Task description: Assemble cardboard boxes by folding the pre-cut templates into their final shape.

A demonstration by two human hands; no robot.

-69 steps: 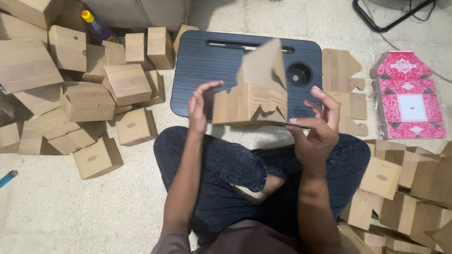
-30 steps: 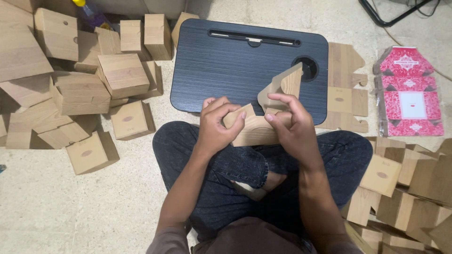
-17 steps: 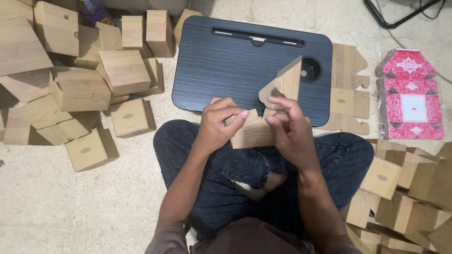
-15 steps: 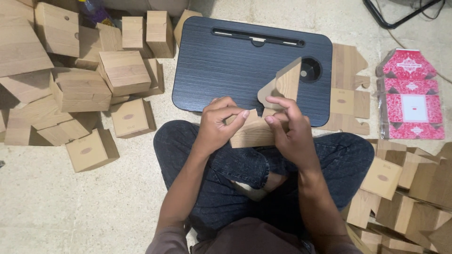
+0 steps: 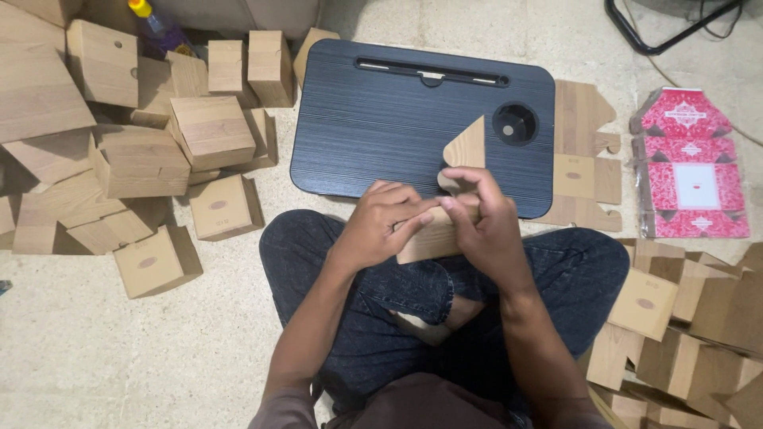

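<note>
Both hands grip a wood-patterned cardboard box [image 5: 433, 238] above the person's crossed legs, just in front of the black lap tray [image 5: 381, 119]. The left hand [image 5: 380, 226] pinches its left end, the right hand [image 5: 486, 230] wraps over the top, and a pointed flap [image 5: 467, 147] stands upright. Folded boxes [image 5: 211, 131] pile to the left; red flat cartons [image 5: 690, 163] lie right.

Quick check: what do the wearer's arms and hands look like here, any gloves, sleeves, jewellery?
Both hands, left hand and right hand, are bare: no gloves, and no rings, watch or bands show. The forearms are uncovered down to the frame's lower edge, where short dull brownish-mauve sleeves begin. No cables or markings show on the arms.
</note>
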